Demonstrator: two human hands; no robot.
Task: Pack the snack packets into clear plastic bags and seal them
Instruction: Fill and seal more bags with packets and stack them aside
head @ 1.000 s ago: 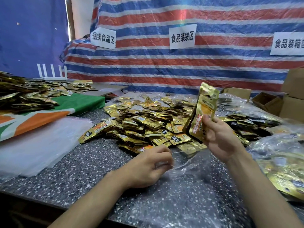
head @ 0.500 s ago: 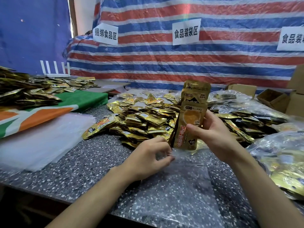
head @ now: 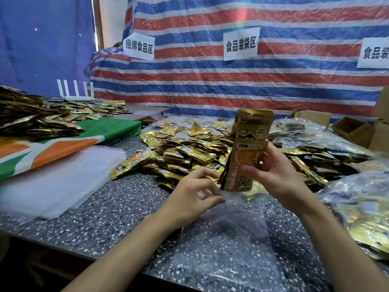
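My right hand [head: 275, 175] grips a stack of gold snack packets [head: 247, 150], held upright and fanned, just above the mouth of a clear plastic bag [head: 227, 239] lying flat on the speckled table [head: 105, 213]. My left hand [head: 193, 197] pinches the bag's upper edge at the left of the packets, thumb and fingers curled. A big heap of loose gold packets [head: 189, 152] lies behind both hands.
A stack of clear bags [head: 52, 186] lies at the left, beside a green and orange cloth [head: 63, 144] bearing more packets. Filled clear bags [head: 362, 211] lie at the right. Cardboard boxes [head: 353, 129] stand at the back right. A striped tarp [head: 231, 85] hangs behind.
My right hand turned the packets to face me and brought them down toward the bag's mouth. My left hand kept hold of the bag's edge and spread its fingers a little.
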